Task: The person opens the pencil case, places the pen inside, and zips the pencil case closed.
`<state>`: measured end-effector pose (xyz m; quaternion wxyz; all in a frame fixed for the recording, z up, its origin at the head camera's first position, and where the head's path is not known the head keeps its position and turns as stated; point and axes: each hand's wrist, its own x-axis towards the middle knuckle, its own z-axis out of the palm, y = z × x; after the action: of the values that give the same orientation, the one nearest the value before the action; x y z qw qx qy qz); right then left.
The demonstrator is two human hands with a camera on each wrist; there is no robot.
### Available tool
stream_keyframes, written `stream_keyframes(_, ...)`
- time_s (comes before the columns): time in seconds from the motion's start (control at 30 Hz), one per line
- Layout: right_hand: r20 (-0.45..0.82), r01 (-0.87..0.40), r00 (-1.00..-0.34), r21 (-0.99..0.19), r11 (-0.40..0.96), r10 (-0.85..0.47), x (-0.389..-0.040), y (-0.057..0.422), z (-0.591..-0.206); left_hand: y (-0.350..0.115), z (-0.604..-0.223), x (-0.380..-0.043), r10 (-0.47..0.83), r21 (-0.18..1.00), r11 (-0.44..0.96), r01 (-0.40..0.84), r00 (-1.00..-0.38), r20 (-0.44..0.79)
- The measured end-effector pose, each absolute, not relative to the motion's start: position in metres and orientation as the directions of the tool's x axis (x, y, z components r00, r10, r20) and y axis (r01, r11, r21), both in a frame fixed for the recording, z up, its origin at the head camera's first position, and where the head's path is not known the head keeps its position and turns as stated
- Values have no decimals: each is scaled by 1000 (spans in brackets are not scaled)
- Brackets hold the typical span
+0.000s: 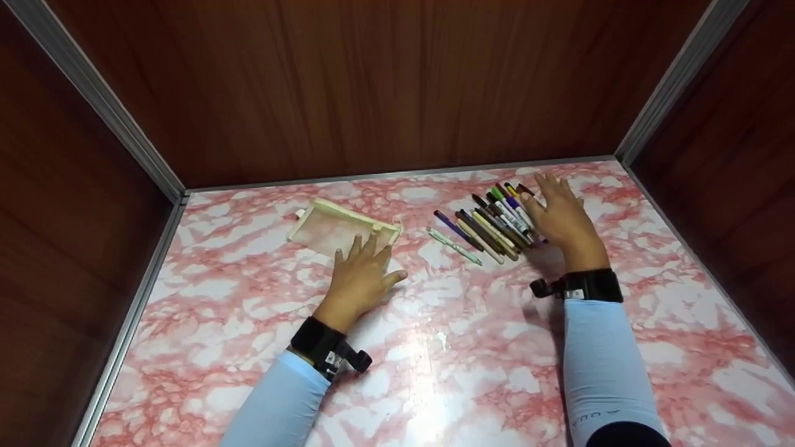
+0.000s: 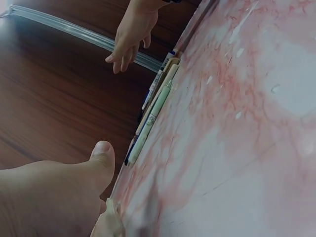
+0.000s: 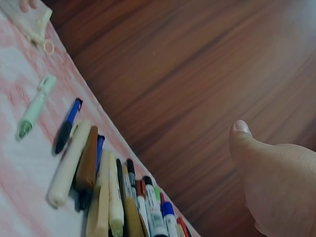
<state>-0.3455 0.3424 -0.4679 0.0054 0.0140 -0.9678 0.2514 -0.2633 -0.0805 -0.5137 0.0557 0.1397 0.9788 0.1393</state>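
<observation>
A: Where does the pouch (image 1: 323, 228) lie, and how is it turned?
B: It lies flat on the marbled table (image 1: 484, 347), to the left of the pens (image 1: 495, 233). Its long axis goes from left to right in the head view, and the right end slants a little toward the person. At this right end there is a small cord loop.
A: And the left hand (image 1: 360, 276), does it grip the pouch?
B: No, its fingers are straight and spread apart, the tips over the near side of the pouch. Whether they press it, I cannot tell.
A: What about the pens?
B: They lie side by side in a slanted row, almost parallel, with the far ends to the left and the near ends to the right.
A: Is the pale green pen (image 1: 453, 246) in the row?
B: It lies just beside it, on the pouch side, with the same slant. I cannot say which end is its tip.
A: And the right hand (image 1: 565, 217)?
B: It hovers above the right part of the row, its thumb apart from the fingers, holding nothing.
</observation>
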Motion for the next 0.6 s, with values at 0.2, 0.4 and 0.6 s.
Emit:
stream_keyframes(0.2,-16,-4,-1000,-513,858,-14,-346,354,-471,-78,-516,-263,282,291,923,252,-957,-69)
stream_keyframes(0.4,-19,-10,-1000,-519,855,-24,-347,364,-478,-77,-518,-264,257,282,932,226,-963,-78)
stream_keyframes(0.6,-63,12,-998,-502,865,-23,-350,370,-488,-76,-520,-263,249,289,935,207,-961,-119)
